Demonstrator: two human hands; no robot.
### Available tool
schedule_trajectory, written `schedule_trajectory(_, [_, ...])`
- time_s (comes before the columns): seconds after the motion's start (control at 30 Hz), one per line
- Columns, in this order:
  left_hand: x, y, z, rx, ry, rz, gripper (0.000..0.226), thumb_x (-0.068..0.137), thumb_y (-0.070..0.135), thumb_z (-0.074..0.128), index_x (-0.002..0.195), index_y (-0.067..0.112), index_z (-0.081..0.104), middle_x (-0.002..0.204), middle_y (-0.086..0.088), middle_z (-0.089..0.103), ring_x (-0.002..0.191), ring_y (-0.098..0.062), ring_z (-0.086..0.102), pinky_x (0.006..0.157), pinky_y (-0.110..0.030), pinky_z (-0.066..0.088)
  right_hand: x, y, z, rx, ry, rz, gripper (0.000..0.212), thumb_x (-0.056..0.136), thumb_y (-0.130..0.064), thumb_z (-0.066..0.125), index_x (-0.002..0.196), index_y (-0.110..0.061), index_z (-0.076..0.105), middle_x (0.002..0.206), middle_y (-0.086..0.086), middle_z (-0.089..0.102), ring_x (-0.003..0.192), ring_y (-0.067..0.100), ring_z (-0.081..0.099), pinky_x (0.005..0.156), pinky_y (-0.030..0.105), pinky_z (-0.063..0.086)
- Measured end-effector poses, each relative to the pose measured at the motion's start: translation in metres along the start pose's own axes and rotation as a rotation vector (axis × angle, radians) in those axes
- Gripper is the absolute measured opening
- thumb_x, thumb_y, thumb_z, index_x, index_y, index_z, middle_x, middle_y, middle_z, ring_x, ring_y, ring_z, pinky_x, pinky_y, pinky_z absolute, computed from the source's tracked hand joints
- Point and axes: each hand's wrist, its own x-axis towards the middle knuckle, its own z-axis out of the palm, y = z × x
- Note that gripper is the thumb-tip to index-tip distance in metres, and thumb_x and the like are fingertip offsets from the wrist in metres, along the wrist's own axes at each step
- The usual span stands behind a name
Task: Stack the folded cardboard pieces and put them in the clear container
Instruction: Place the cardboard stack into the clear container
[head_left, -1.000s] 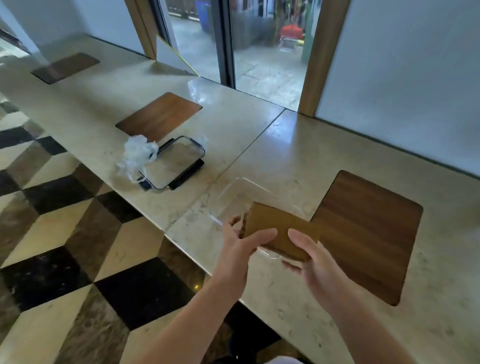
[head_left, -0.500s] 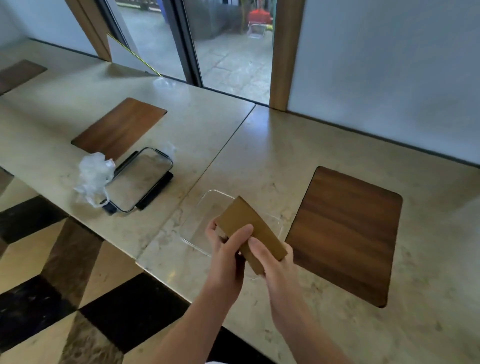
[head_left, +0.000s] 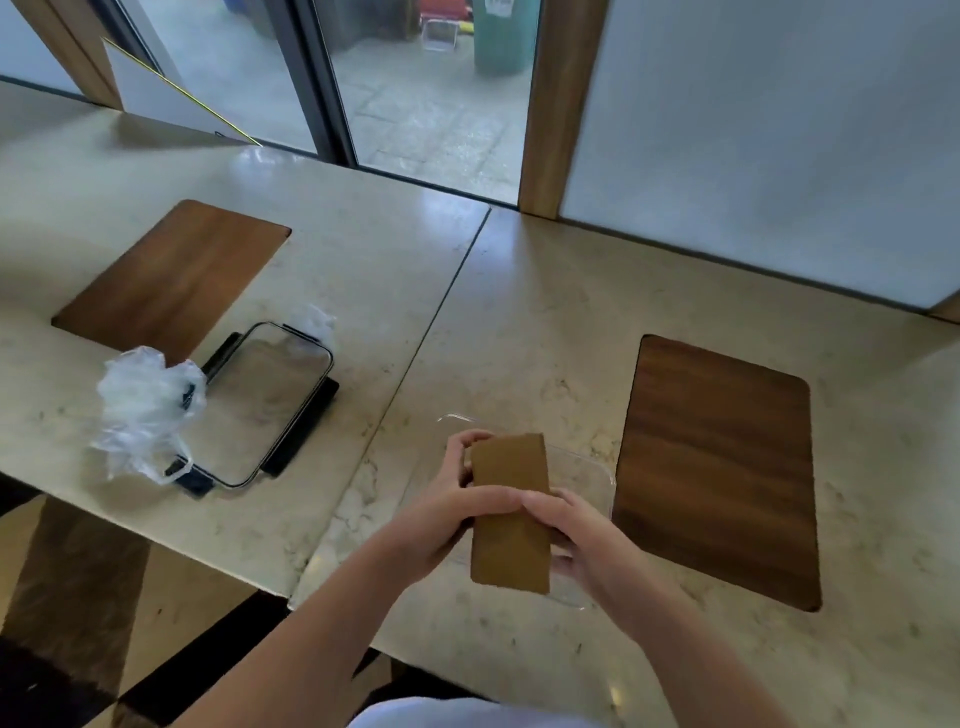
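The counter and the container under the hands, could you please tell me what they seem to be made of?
The counter looks like polished marble or similar stone: cream, veined, glossy with window glare. The container seems to be thin clear plastic: the counter shows through its walls.

**One head-worn view, looking forward and down**

A single wide-angle camera sits on the person's head, tilted down over the marble desk (head_left: 545, 322). Both forearms enter from the bottom edge, so the hands sit close, low in the centre. Farther off, the view faces a glass door (head_left: 415, 88) and wall panel (head_left: 779, 130). Straight lines bow near the edges.
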Motion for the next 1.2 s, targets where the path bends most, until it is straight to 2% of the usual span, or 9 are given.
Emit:
schedule_trajectory(0.13, [0.014, 0.012, -0.034, 0.04, -0.08, -0.057, 0.096, 0.061, 0.037, 0.091, 0.142, 0.028, 0.04, 0.132, -0.015, 0.059, 0.11, -0.03, 0.068, 0.084, -0.038, 0.06, 0.014, -0.004, 0.025, 0.079, -0.039, -0.002, 0.079, 0.07, -0.039, 0.084, 0.138, -0.016, 0.05, 0.132, 0.01, 0.066, 0.115, 0.025, 0.07, 0.09, 0.035, 0.061])
schedule_trajectory(0.3, [0.026, 0.007, -0.049, 0.02, -0.092, -0.092, 0.095, 0.062, 0.038, 0.094, 0.141, 0.034, 0.041, 0.135, -0.013, 0.06, 0.115, -0.034, 0.068, 0.085, -0.044, 0.062, 0.024, 0.002, 0.047, 0.157, 0.002, -0.027, 0.078, 0.073, -0.036, 0.085, 0.141, -0.018, 0.051, 0.134, 0.012, 0.066, 0.119, 0.029, 0.068, 0.103, 0.049, 0.055])
schedule_trajectory(0.5, [0.036, 0.001, -0.052, -0.045, -0.015, -0.191, 0.109, 0.057, 0.043, 0.094, 0.147, 0.031, 0.033, 0.133, -0.012, 0.062, 0.111, -0.033, 0.071, 0.078, -0.04, 0.063, 0.041, 0.009, 0.063, 0.37, 0.082, -0.022, 0.061, 0.075, -0.03, 0.082, 0.131, -0.015, 0.064, 0.12, 0.021, 0.074, 0.11, 0.037, 0.072, 0.083, 0.046, 0.062])
schedule_trajectory(0.63, [0.037, -0.001, -0.049, -0.095, 0.043, -0.199, 0.114, 0.054, 0.049, 0.091, 0.15, 0.031, 0.033, 0.132, -0.009, 0.062, 0.109, -0.029, 0.072, 0.075, -0.036, 0.063, 0.051, 0.011, 0.074, 0.438, 0.132, -0.02, 0.061, 0.072, -0.031, 0.08, 0.129, -0.012, 0.066, 0.109, 0.019, 0.078, 0.092, 0.029, 0.078, 0.068, 0.037, 0.062])
schedule_trajectory(0.77, [0.037, -0.002, -0.048, -0.143, 0.059, -0.212, 0.098, 0.067, 0.052, 0.082, 0.151, 0.034, 0.036, 0.129, -0.01, 0.066, 0.101, -0.026, 0.076, 0.072, -0.032, 0.062, 0.061, 0.009, 0.086, 0.481, 0.191, -0.013, 0.064, 0.074, -0.033, 0.079, 0.132, -0.014, 0.06, 0.118, 0.022, 0.074, 0.099, 0.033, 0.076, 0.075, 0.042, 0.063])
schedule_trajectory(0.87, [0.039, -0.003, -0.049, -0.126, 0.043, -0.221, 0.1, 0.073, 0.053, 0.078, 0.158, 0.033, 0.03, 0.139, -0.013, 0.062, 0.111, -0.029, 0.072, 0.08, -0.037, 0.062, 0.066, 0.006, 0.086, 0.522, 0.18, 0.001, 0.057, 0.087, -0.027, 0.076, 0.137, -0.013, 0.053, 0.126, 0.025, 0.068, 0.105, 0.037, 0.074, 0.076, 0.046, 0.063])
schedule_trajectory(1.0, [0.046, -0.004, -0.048, -0.112, 0.063, -0.218, 0.099, 0.075, 0.052, 0.078, 0.159, 0.031, 0.031, 0.14, -0.014, 0.061, 0.113, -0.03, 0.072, 0.089, -0.041, 0.062, 0.071, 0.004, 0.078, 0.537, 0.135, -0.011, 0.073, 0.072, -0.031, 0.081, 0.137, -0.013, 0.053, 0.124, 0.026, 0.068, 0.092, 0.031, 0.078, 0.07, 0.041, 0.062])
schedule_trajectory(1.1, [0.05, -0.003, -0.045, -0.112, 0.11, -0.256, 0.089, 0.077, 0.051, 0.08, 0.151, 0.021, 0.042, 0.131, -0.014, 0.067, 0.107, -0.029, 0.074, 0.08, -0.038, 0.063, 0.076, 0.005, 0.072, 0.553, 0.129, 0.019, 0.081, 0.065, -0.031, 0.086, 0.136, -0.012, 0.052, 0.123, 0.026, 0.068, 0.088, 0.032, 0.079, 0.068, 0.042, 0.062])
schedule_trajectory(1.2, [0.055, -0.004, -0.045, -0.048, 0.185, -0.295, 0.056, 0.086, 0.046, 0.079, 0.129, 0.014, 0.064, 0.108, -0.009, 0.078, 0.087, -0.021, 0.079, 0.064, -0.029, 0.06, 0.085, 0.011, 0.066, 0.553, 0.189, 0.044, 0.092, 0.058, -0.029, 0.092, 0.136, -0.012, 0.047, 0.12, 0.027, 0.068, 0.085, 0.033, 0.079, 0.069, 0.045, 0.062])
